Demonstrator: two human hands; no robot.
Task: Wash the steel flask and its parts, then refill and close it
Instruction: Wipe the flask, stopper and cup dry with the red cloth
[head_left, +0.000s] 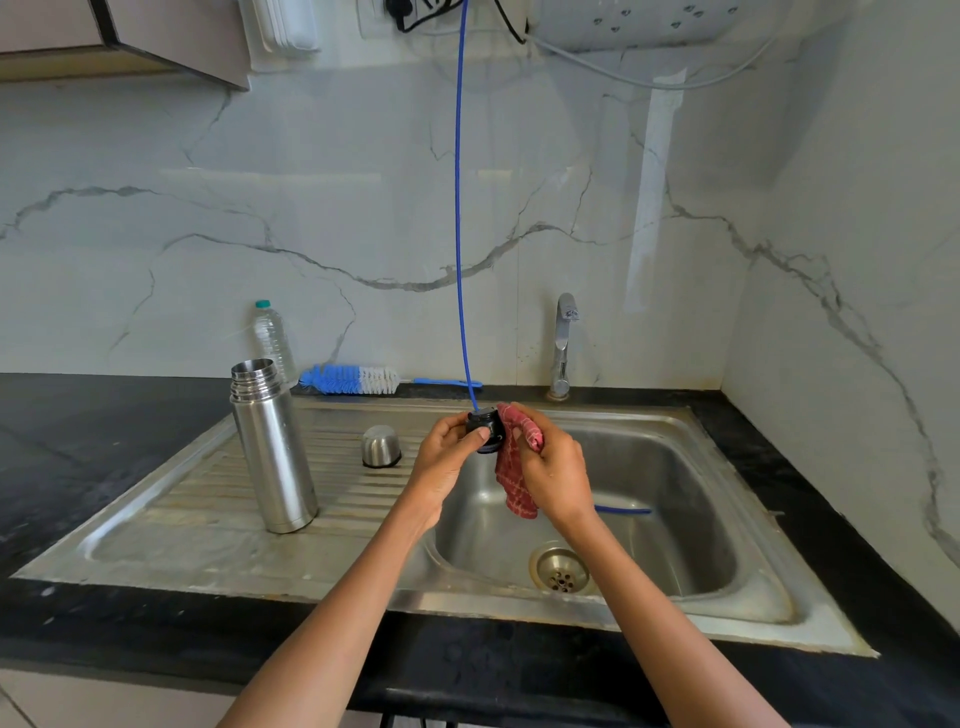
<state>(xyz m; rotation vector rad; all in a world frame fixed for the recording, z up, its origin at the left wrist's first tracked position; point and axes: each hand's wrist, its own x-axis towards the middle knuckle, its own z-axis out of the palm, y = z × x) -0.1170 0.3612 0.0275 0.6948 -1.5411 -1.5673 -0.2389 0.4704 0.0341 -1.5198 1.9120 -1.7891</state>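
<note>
Home kitchen; steel sink (727, 436); tap (563, 343); marble backsplash (311, 208)

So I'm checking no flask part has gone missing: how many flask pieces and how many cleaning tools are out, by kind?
Flask parts: 3 (flask body, steel cup, black stopper)
Cleaning tools: 2 (bottle brush, red cloth)
Total: 5

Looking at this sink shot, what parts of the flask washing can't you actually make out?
All in the head view:
- Stopper: its right side is hidden by the red cloth and the left hand fingers.
- Flask interior: the camera angle hides whether it holds water.
- Blue hose: a stretch is hidden behind the right hand.
- Tap: too small to tell whether water runs.
</note>
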